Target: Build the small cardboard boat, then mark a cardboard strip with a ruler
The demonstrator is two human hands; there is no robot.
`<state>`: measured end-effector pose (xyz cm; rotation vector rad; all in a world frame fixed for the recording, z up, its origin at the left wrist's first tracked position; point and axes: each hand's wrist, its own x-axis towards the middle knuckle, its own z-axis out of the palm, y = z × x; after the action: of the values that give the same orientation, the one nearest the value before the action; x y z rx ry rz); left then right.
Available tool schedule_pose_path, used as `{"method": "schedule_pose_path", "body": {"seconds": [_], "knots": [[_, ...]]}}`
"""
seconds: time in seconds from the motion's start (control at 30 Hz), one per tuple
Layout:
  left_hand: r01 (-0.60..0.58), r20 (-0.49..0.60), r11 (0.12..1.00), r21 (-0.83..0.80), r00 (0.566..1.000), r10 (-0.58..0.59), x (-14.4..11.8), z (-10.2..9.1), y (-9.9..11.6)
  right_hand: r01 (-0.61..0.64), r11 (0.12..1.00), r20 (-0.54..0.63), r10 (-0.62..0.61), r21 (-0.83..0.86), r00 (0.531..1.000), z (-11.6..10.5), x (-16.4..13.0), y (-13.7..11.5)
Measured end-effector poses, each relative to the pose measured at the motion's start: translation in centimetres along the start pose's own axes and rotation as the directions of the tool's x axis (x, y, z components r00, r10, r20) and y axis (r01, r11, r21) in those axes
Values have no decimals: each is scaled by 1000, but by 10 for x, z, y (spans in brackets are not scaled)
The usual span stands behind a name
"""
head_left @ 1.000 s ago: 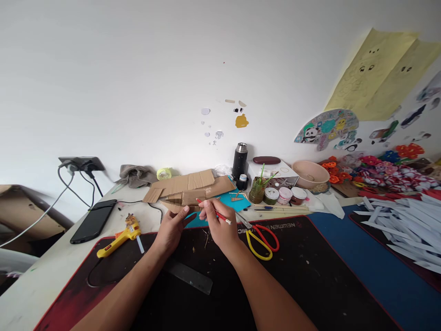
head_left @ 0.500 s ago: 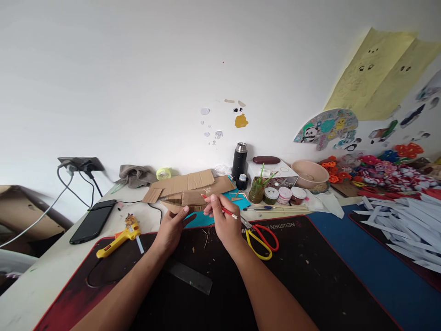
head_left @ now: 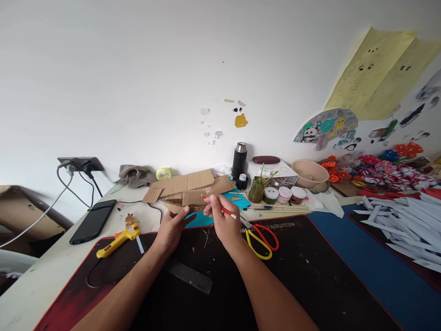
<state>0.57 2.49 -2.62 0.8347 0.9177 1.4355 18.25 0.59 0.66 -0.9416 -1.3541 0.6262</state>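
Head view, and it's all happening mid-desk: the left hand [head_left: 172,228] has thumb and fingers closed on the near edge of a brown cardboard piece [head_left: 191,198], apparently to steady it, right above the blue sheet [head_left: 200,220]. Over comes the right hand [head_left: 225,221], fingers wrapped round one red pencil [head_left: 227,212], gripped well down the shaft, likely for control; its point is over the cardboard, though whether it touches, I can't tell. Eraser end aims back at the wearer. Now the count! One pair of scissors [head_left: 247,224], one red handle, one yellow, parked just beside the right wrist, probably for easy reach. One yellow glue gun [head_left: 120,241] out left, nozzle end raised, perhaps to keep it off the surface. One phone [head_left: 93,222] beyond that, one dark flat strip [head_left: 193,277] lying between the forearms on the black mat [head_left: 292,266]. Three lidded jars [head_left: 271,196] line up at the back, one black thermos [head_left: 239,162] upright near the wall, and two yellow paper sheets [head_left: 375,69] hang up right.
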Motion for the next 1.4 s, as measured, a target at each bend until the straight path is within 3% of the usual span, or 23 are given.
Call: {"method": "schedule_pose_path", "body": {"seconds": [1.4], "knots": [[-1,-2,1000,11,1000,1,-1,2,2,2,1000,7,-2,-3,1000,0,-1,4]]}}
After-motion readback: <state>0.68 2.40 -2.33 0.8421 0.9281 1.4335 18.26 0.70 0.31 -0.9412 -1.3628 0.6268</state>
